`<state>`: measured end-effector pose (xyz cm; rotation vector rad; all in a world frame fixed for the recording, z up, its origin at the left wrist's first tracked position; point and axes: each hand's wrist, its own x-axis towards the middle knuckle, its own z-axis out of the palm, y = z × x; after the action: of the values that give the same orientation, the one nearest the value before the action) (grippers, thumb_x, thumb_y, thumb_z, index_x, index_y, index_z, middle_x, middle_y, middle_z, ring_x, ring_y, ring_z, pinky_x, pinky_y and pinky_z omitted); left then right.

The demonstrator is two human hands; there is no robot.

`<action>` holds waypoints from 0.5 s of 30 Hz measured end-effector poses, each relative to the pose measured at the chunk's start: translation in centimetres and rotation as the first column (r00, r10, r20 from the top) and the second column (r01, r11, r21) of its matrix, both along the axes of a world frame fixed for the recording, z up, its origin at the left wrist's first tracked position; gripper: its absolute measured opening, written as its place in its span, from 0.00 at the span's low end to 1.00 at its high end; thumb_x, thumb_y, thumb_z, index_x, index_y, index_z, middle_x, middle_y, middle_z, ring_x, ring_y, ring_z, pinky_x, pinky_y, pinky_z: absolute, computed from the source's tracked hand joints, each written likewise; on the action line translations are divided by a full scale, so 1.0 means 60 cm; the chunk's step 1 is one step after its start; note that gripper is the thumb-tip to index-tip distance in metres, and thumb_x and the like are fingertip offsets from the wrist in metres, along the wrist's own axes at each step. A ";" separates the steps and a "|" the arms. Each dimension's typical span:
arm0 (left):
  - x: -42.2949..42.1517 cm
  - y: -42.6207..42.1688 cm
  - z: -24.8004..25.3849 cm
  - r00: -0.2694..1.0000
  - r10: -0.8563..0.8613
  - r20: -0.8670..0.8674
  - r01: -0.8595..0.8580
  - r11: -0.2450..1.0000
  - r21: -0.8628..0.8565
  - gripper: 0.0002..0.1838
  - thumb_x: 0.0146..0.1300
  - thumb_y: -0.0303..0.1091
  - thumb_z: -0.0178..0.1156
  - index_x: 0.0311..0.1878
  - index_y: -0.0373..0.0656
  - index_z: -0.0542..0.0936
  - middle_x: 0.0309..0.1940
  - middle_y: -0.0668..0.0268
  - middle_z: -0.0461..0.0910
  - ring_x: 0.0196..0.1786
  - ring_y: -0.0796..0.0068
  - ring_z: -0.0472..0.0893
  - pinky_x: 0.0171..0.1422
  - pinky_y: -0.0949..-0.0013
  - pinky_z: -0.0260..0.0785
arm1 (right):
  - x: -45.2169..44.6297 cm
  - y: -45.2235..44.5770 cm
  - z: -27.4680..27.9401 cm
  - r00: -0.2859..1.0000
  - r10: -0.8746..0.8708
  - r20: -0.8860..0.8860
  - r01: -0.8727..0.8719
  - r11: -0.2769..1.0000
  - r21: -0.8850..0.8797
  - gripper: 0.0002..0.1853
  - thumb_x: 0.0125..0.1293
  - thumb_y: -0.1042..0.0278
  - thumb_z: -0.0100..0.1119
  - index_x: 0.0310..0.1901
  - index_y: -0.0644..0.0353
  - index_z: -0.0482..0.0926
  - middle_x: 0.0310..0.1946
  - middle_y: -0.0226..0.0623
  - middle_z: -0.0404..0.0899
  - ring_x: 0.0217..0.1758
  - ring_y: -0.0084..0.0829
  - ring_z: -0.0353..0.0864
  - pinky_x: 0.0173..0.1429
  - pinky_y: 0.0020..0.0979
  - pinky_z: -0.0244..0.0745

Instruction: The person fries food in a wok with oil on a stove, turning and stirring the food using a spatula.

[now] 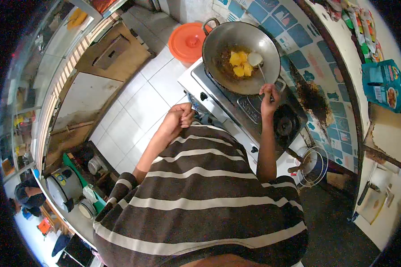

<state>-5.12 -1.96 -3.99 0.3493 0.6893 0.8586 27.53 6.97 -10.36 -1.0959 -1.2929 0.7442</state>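
My right hand (pixel 270 95) is closed round the thin handle of a metal spatula (pixel 255 59). The spatula's pale head rests in a large metal wok (pixel 259 39), against the right side of several yellow pieces of food (pixel 240 70). A little dark oil lies under and around these pieces at the wok's bottom. Under the wok is a gas stove (pixel 245 107). My left hand (pixel 181 116) is curled into a fist in front of the striped shirt (pixel 200 178), away from the wok, with nothing showing in it.
An orange lidded bucket (pixel 185 42) stands left of the wok. The stove's second burner (pixel 284 123) lies near my right forearm. A tiled wall (pixel 298 35) rises behind the stove. A teal pouch (pixel 383 84) is at the right, and a rice cooker (pixel 63 187) at the lower left.
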 end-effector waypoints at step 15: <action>-0.063 -0.008 -0.007 0.998 0.056 -0.025 -0.055 0.997 0.054 0.11 0.60 0.23 0.43 0.22 0.47 0.62 0.16 0.75 0.57 0.18 0.85 0.54 0.20 0.79 0.46 | -0.022 0.011 -0.067 0.994 -0.098 0.047 0.103 0.988 -0.114 0.14 0.72 0.66 0.48 0.28 0.63 0.68 0.25 0.33 0.71 0.28 0.24 0.69 0.34 0.25 0.66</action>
<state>-8.89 -2.43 -4.41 0.3916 0.7043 0.9279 26.23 7.64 -14.36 -1.2674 -1.2314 0.7315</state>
